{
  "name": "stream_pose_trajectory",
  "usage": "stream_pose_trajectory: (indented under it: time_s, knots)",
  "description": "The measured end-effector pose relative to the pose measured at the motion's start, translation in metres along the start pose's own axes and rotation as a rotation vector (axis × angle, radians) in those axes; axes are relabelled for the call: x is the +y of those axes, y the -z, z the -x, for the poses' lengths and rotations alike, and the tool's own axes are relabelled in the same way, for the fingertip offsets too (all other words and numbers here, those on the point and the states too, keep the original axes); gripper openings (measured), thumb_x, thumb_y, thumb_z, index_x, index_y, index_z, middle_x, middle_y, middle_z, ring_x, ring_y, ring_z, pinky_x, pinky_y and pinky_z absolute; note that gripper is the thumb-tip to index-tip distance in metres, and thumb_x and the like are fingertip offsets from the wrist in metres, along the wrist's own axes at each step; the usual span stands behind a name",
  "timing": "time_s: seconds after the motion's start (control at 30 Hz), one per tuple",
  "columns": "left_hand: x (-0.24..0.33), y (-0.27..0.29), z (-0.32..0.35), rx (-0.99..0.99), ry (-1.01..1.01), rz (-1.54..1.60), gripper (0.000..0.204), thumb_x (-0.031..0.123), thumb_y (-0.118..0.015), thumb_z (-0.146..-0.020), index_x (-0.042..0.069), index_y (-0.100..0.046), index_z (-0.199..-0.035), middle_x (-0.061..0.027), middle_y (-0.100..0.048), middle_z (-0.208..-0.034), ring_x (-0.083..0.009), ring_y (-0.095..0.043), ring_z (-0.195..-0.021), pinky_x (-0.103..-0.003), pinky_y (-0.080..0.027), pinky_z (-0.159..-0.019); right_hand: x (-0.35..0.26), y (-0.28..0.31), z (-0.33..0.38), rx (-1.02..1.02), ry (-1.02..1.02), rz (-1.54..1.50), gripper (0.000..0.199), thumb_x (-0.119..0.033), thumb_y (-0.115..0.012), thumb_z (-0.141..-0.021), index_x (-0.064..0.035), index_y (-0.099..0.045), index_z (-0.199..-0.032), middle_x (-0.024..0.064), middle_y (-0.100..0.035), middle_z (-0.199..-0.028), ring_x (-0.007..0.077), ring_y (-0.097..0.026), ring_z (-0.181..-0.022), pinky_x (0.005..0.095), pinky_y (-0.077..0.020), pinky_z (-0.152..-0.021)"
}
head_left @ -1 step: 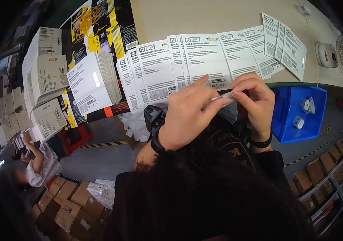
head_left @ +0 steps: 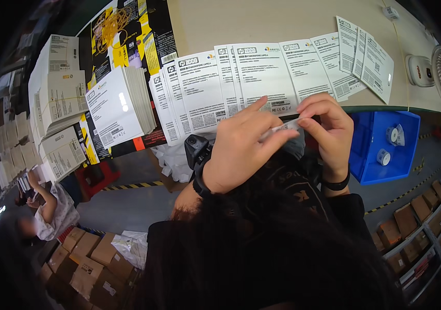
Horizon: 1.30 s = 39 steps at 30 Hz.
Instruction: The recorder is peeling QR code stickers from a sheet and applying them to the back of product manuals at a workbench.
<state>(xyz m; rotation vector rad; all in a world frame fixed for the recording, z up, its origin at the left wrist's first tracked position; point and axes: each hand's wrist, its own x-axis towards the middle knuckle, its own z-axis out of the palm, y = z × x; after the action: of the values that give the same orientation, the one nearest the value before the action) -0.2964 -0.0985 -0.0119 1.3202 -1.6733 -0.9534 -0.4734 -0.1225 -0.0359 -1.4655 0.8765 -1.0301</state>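
Table edge: 2 hands pinch 1 strip.

White printed sheets fanned along tabletop — white boxes left.

Strip pinched between your two hands.
Small, thin, clear/whitish, lying approx level, left end under your left hand, right end at right hand fingertips, just below the sheets.
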Motion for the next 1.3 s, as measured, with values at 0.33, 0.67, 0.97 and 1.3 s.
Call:
stream_pose_trajectory:
  time_s: [0.33,0.67,0.97,1.3]
  knots:
    - [-0.010,-0.005,0.003,-0.174,-0.034,-0.068,0.009,0.005,-0.064,-0.072,0.001,-0.058,-0.067,-0.0103,-0.053,-0.050,-0.0267,-0.050,-0.045,-0.040,-0.036,-0.098,0.012,0.024,0.001,0.485,0.121,0.127,0.042,-0.005,-0.059,-0.079,-0.0019,-0.046,-0.118,0.0171,-0.050,-0.117,0.0269,-0.049,-0.110,0.0368,-0.0330,-0.096]
    - [-0.021,-0.015,0.011,-0.356,-0.034,-0.273,0.013,0.008,-0.059,-0.074,0.003,-0.052,-0.064,-0.0112,-0.049,-0.049,-0.0293,-0.051,-0.051,-0.042,-0.025,-0.105,0.032,0.000,0.016,-0.135,0.041,1.072,0.075,-0.021,-0.059,-0.078,-0.0005,-0.016,-0.136,0.0185,-0.027,-0.138,0.0319,-0.023,-0.130,0.0466,-0.0086,-0.106]
    - [-0.013,-0.015,0.010,-0.401,-0.082,-0.341,0.015,0.010,-0.060,-0.073,0.003,-0.052,-0.063,-0.0087,-0.048,-0.048,-0.0268,-0.053,-0.050,-0.042,-0.024,-0.105,0.015,-0.003,0.003,0.210,0.056,0.586,0.045,-0.013,-0.065,-0.074,-0.0001,-0.051,-0.115,0.0159,-0.050,-0.120,0.0256,-0.049,-0.111,0.0346,-0.0362,-0.093]
    - [-0.021,-0.034,0.004,-0.452,-0.191,-0.360,0.016,0.011,-0.059,-0.074,0.004,-0.052,-0.061,-0.0084,-0.049,-0.048,-0.0250,-0.054,-0.050,-0.042,-0.023,-0.106,0.041,0.024,-0.035,0.385,-0.216,0.110,0.008,-0.003,-0.064,-0.078,0.0014,-0.058,-0.082,0.0002,-0.058,-0.072,0.0040,-0.051,-0.064,0.0163,-0.0404,-0.060]
